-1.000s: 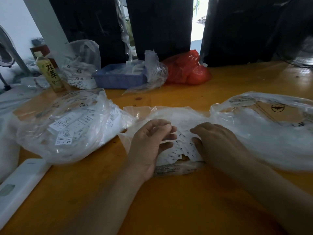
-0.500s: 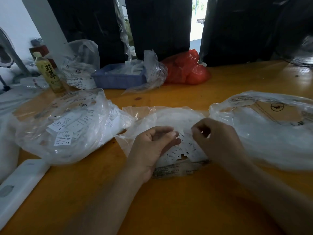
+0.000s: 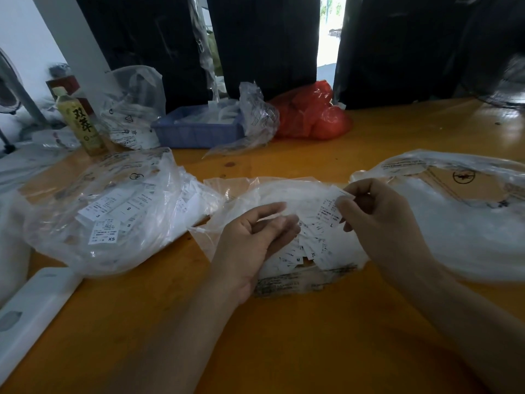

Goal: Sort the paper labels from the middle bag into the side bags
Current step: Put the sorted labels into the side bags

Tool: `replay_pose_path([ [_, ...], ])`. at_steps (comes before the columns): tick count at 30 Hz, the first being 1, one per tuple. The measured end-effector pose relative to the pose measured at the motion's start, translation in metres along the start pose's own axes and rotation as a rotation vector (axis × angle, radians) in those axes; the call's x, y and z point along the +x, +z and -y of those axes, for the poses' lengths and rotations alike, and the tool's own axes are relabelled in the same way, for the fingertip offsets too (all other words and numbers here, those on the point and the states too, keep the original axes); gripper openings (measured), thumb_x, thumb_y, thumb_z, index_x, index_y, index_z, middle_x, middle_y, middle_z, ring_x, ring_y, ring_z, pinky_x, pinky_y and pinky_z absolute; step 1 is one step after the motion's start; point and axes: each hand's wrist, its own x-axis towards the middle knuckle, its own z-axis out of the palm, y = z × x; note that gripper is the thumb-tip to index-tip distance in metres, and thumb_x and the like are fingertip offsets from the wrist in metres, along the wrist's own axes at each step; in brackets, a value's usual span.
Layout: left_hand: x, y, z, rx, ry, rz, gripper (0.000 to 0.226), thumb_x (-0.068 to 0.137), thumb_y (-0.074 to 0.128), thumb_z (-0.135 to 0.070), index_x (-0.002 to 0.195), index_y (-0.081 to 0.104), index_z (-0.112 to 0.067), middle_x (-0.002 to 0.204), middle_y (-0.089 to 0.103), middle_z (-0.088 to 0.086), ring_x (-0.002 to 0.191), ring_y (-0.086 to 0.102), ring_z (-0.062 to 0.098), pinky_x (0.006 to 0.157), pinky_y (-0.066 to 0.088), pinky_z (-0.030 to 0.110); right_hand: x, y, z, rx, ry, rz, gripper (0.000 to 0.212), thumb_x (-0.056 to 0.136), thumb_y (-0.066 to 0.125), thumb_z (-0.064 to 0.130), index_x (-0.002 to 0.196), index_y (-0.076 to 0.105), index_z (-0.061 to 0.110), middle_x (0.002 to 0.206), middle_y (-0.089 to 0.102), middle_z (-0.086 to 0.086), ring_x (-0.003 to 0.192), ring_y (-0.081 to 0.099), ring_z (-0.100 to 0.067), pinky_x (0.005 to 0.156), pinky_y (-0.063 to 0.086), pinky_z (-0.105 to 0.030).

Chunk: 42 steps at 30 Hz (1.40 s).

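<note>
The middle bag lies in the center of the frame on the table, with the left bag at its left and the right bag at its right. The left hand and right hand sit over the middle bag. A bottle stands in the upper left, and a tray sits behind the middle bag.

Dim indoors; blown-out daylight through the curtain gap behind. Glare on table far right. Edges bowed, fingers motion-blurred.
</note>
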Motion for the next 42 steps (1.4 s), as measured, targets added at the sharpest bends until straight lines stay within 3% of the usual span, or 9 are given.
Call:
replay_pose_path([
  [3, 0.0001, 0.0, -0.0004, -0.016, 0.02, 0.008, 0.028, 0.085, 0.077, -0.01, 0.113, 0.077, -0.01, 0.107, 0.081, 0.018, 0.1, 0.08, 0.028, 0.081, 0.062, 0.022, 0.0006, -0.0009, -0.0012, -0.024, -0.016, 0.018, 0.016, 0.095, 0.07, 0.025, 0.107, 0.061, 0.03, 0.076, 0.073, 0.007, 0.07, 0.069, -0.01, 0.053, 0.047, -0.016],
  [7, 0.0011, 0.0002, 0.0014, -0.024, 0.026, 0.004, 0.028, 0.083, 0.077, -0.02, 0.108, 0.078, -0.005, 0.107, 0.081, 0.016, 0.098, 0.08, 0.028, 0.082, 0.063, 0.023, 0.0003, -0.0006, -0.0014, -0.046, -0.05, 0.052, 0.032, 0.092, 0.075, 0.022, 0.118, 0.063, 0.036, 0.086, 0.075, 0.014, 0.076, 0.073, -0.011, 0.063, 0.057, -0.024],
  [12, 0.0008, 0.0001, 0.0024, -0.031, 0.03, 0.026, 0.035, 0.078, 0.078, -0.024, 0.106, 0.079, -0.003, 0.107, 0.081, 0.017, 0.103, 0.079, 0.027, 0.084, 0.062, 0.023, -0.001, -0.0007, -0.0025, 0.09, -0.069, 0.061, 0.011, 0.092, 0.074, 0.021, 0.098, 0.069, 0.028, 0.088, 0.076, 0.012, 0.078, 0.076, -0.009, 0.071, 0.057, -0.014],
  [17, -0.0002, 0.0017, 0.0017, -0.007, -0.006, 0.072, 0.036, 0.073, 0.084, -0.027, 0.103, 0.084, -0.007, 0.109, 0.081, 0.018, 0.105, 0.079, 0.027, 0.086, 0.062, 0.022, -0.0006, -0.0004, 0.0011, 0.11, -0.102, 0.033, 0.006, 0.093, 0.071, 0.026, 0.098, 0.07, 0.028, 0.086, 0.077, 0.011, 0.082, 0.076, -0.009, 0.075, 0.061, -0.028],
  [21, -0.0021, 0.0036, 0.0014, 0.031, -0.009, 0.109, 0.041, 0.066, 0.088, -0.036, 0.1, 0.085, -0.012, 0.109, 0.081, 0.016, 0.106, 0.079, 0.026, 0.088, 0.061, 0.023, -0.0033, 0.002, 0.0019, -0.014, -0.172, 0.068, 0.007, 0.093, 0.07, 0.029, 0.099, 0.068, 0.031, 0.085, 0.075, 0.019, 0.082, 0.072, 0.0, 0.072, 0.056, -0.017],
  [26, -0.0033, 0.0038, 0.002, 0.052, -0.005, 0.11, 0.026, 0.081, 0.082, -0.026, 0.102, 0.085, -0.012, 0.11, 0.081, 0.015, 0.106, 0.079, 0.027, 0.089, 0.061, 0.024, -0.0049, 0.0042, 0.0023, -0.158, -0.219, 0.044, 0.014, 0.093, 0.071, 0.031, 0.093, 0.064, 0.043, 0.086, 0.072, 0.022, 0.084, 0.068, 0.003, 0.071, 0.052, -0.01],
  [31, -0.0046, 0.005, 0.001, 0.087, 0.0, 0.087, 0.023, 0.08, 0.081, -0.03, 0.098, 0.086, -0.016, 0.106, 0.082, 0.014, 0.101, 0.08, 0.028, 0.084, 0.063, 0.025, -0.0059, 0.0056, 0.003, -0.254, -0.242, 0.106, 0.016, 0.094, 0.07, 0.031, 0.093, 0.062, 0.044, 0.088, 0.068, 0.026, 0.086, 0.064, 0.007, 0.069, 0.045, -0.003],
  [38, -0.0043, 0.0045, 0.001, 0.123, 0.015, 0.046, 0.031, 0.076, 0.081, -0.035, 0.099, 0.084, -0.014, 0.101, 0.082, 0.014, 0.096, 0.081, 0.028, 0.076, 0.064, 0.025, -0.0052, 0.0052, 0.0023, -0.196, -0.206, 0.123, 0.008, 0.099, 0.062, 0.031, 0.1, 0.067, 0.037, 0.087, 0.071, 0.019, 0.085, 0.068, 0.001, 0.07, 0.052, -0.012],
  [42, -0.0054, 0.0036, 0.0022, 0.226, 0.013, 0.095, 0.021, 0.092, 0.076, -0.029, 0.106, 0.081, -0.014, 0.102, 0.083, 0.009, 0.095, 0.081, 0.025, 0.073, 0.064, 0.026, -0.0049, 0.0043, 0.0021, -0.193, -0.225, 0.102, 0.01, 0.097, 0.064, 0.03, 0.098, 0.066, 0.04, 0.085, 0.072, 0.016, 0.082, 0.068, -0.003, 0.068, 0.054, -0.019],
])
